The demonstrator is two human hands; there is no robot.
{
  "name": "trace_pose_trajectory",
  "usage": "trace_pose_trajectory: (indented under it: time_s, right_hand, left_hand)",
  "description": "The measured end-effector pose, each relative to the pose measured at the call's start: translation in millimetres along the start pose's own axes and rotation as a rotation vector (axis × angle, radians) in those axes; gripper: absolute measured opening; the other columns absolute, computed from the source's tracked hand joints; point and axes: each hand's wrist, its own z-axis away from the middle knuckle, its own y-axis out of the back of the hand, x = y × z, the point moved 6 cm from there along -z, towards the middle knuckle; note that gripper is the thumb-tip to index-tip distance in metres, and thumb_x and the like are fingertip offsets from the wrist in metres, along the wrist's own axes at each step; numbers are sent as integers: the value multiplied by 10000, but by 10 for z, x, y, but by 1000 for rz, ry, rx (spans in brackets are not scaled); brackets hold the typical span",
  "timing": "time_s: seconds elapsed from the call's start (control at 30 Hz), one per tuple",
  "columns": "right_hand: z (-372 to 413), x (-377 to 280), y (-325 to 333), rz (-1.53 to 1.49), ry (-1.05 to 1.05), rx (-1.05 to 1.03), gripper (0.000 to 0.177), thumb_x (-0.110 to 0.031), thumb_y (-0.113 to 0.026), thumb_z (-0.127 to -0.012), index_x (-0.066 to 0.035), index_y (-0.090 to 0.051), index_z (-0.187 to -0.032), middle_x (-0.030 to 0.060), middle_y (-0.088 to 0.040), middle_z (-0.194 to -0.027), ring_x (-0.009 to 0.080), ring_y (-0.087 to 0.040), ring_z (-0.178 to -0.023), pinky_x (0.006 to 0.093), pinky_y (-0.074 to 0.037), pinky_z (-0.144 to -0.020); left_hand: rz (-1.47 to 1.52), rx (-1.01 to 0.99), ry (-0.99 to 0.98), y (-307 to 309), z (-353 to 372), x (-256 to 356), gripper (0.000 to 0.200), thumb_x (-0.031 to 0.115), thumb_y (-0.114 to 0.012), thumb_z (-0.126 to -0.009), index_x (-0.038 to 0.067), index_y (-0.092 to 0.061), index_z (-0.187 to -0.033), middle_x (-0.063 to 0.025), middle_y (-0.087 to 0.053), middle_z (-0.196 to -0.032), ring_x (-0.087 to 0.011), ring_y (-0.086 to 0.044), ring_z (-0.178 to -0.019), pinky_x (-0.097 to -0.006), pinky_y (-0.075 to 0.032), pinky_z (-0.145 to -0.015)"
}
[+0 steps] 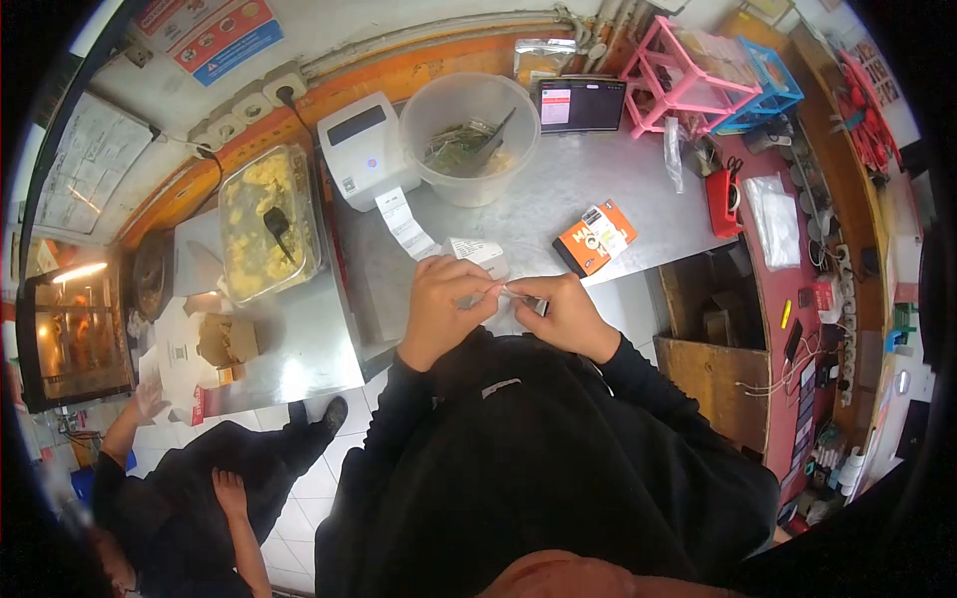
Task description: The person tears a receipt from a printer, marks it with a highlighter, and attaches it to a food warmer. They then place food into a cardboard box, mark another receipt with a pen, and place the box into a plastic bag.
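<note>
Close in front of my body, my left hand and my right hand meet at the fingertips. Both are closed in a pinch. A white printed label sticks up behind the left fingers, which grip it. The right thumb and forefinger pinch at its near edge, where a small whitish bit shows; the fingers partly hide it. Farther left, a paper strip hangs out of the white label printer. An orange and black box with a white label on it lies to the right of my hands.
A clear bucket with greens and tongs stands beside the printer. Behind are a tablet and a pink rack. At left are a tray of yellow food and an open carton, with a co-worker's hand near it.
</note>
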Motion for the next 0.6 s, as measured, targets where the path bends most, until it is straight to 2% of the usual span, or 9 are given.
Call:
trace_pose_trajectory:
  time_s: [0.07,0.13,0.27,0.37,0.47,0.6]
  right_hand:
    - [41,33,-15,-24,-19,18,298,-83,-632,-754,-37,-706,-1040,200,-679,-832,325,-661,-675,358,-515,-621]
    - [76,13,-3,-16,-63,3,303,-80,-626,-753,-32,-705,-1041,199,-682,-832,316,-666,-672,355,-518,-625]
    - [104,-20,51,-65,-121,-42,274,-118,-646,-786,-10,-702,-1032,203,-687,-821,285,-680,-683,329,-523,-652]
    - [90,40,50,-206,-11,8,228,-136,-679,-841,13,-701,-1011,175,-709,-857,222,-682,-715,304,-523,-705]
    - [123,166,102,-436,-124,65,187,-132,-691,-876,17,-708,-987,134,-718,-894,158,-661,-775,281,-512,-737]
    - [244,265,296,-501,-141,139,154,-93,-680,-884,12,-711,-992,86,-701,-893,117,-632,-809,267,-507,-752]
  left_hand:
    - [26,-1,11,-37,23,-20,43,126,-751,-729,113,-714,-746,21,-659,-752,-173,-586,-737,-340,-371,-766]
    - [42,13,21,-69,43,-7,66,130,-743,-721,109,-684,-700,26,-641,-729,-177,-586,-732,-337,-363,-750]
    - [47,21,41,-80,53,46,43,119,-744,-723,109,-702,-725,17,-657,-746,-178,-590,-721,-335,-374,-739]
    - [56,42,30,-76,53,93,53,97,-745,-730,107,-730,-780,4,-685,-780,-174,-597,-709,-336,-388,-726]
    - [67,79,22,-109,23,211,71,89,-741,-747,105,-742,-816,-10,-699,-813,-183,-610,-718,-330,-404,-716]
    - [85,163,45,-258,-27,393,112,92,-758,-751,96,-754,-863,-24,-712,-851,-184,-621,-726,-313,-420,-711]
